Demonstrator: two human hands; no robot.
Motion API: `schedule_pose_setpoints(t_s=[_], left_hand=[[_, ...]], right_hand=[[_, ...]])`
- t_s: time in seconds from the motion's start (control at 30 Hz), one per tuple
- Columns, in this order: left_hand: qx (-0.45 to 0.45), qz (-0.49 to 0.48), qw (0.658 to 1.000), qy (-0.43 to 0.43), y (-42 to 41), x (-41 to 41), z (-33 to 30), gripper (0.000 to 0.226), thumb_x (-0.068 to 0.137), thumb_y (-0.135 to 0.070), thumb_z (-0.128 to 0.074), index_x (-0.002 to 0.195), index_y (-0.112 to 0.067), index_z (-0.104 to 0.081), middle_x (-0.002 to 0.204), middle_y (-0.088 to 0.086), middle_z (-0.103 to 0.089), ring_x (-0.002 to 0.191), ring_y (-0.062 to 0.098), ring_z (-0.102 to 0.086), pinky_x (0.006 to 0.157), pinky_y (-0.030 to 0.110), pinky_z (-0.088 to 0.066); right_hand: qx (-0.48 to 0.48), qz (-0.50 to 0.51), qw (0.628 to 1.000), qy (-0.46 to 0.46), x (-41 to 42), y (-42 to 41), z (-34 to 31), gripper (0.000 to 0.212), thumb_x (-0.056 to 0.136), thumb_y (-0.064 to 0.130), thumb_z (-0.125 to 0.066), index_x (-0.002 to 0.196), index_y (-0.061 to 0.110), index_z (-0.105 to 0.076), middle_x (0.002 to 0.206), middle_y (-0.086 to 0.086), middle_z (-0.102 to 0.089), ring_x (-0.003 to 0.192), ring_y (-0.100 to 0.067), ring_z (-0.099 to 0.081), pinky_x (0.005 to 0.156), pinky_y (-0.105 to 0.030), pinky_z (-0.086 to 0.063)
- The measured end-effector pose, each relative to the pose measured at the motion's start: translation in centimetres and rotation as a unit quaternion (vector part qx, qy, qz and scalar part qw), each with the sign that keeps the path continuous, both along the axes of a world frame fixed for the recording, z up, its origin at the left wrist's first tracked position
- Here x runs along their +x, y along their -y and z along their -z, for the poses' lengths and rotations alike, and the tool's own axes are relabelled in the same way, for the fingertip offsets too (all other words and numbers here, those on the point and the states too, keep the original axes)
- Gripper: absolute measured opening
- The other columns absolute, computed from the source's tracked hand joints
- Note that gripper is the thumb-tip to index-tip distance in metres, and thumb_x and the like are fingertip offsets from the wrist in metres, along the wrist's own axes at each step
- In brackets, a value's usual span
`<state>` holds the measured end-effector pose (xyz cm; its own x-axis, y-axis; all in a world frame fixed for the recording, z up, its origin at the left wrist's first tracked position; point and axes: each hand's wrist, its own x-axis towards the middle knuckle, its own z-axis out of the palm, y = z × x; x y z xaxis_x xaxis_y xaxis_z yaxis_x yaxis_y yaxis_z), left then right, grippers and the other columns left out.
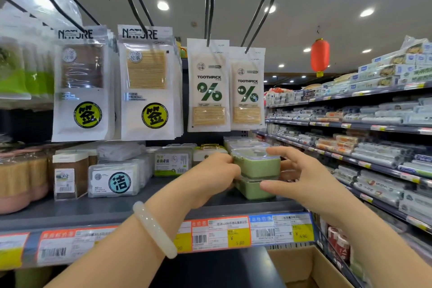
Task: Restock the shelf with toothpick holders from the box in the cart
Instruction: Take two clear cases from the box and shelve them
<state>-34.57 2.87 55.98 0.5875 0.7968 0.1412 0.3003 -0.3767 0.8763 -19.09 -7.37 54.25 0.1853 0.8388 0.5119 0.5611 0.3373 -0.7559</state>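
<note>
White pouches hang from black pegs above the shelf (117,211): 2 rows at the left, the first NATURE pouch (80,84) showing dark sticks and the second NATURE pouch (147,82) pale ones, each marked 400 and carrying a round yellow-green badge with a black character; right of them hang 2 TOOTHPICK packs (208,86) with a large green % sign. Below, on the grey shelf, a clear box with a blue round label (114,181) reads 40, and beside it sits a clear box with a green-and-white label (171,161). Along the shelf edge run price tags; one price tag (221,232) reads 5.80 and the next price tag (281,229) reads 6.90. The left hand (216,172), with a pale bangle (155,229) on its wrist, grips the left side of 2 stacked green toothpick holders (257,172) with clear lids, standing on the shelf at the front of a row of like boxes. The right hand (301,176) holds their right side, fingers spread and curved round them. At the bottom right shows a corner of an open cardboard box (301,269). A red lantern (320,56) hangs from the ceiling over the aisle.
</note>
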Motion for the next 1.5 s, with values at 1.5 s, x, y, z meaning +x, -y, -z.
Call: schedule_pose_setpoints(t_s=[1.5], left_hand=[[0.148, -0.147, 0.965, -0.157, 2.2, 1.9, -1.2, 0.029, 0.082, -0.023, -0.071, 0.099, -0.010, -0.052, 0.093, 0.007, -0.059, 0.094, 0.023, -0.056, 0.083, 0.033, -0.048]], right_hand=[[-0.100, -0.038, 0.992, -0.063, 5.0, -4.2, 0.4, 0.052, 0.086, -0.002, -0.063, 0.134, 0.008, -0.046, 0.129, -0.011, -0.056, 0.118, -0.022, -0.055, 0.095, -0.032, -0.049]])
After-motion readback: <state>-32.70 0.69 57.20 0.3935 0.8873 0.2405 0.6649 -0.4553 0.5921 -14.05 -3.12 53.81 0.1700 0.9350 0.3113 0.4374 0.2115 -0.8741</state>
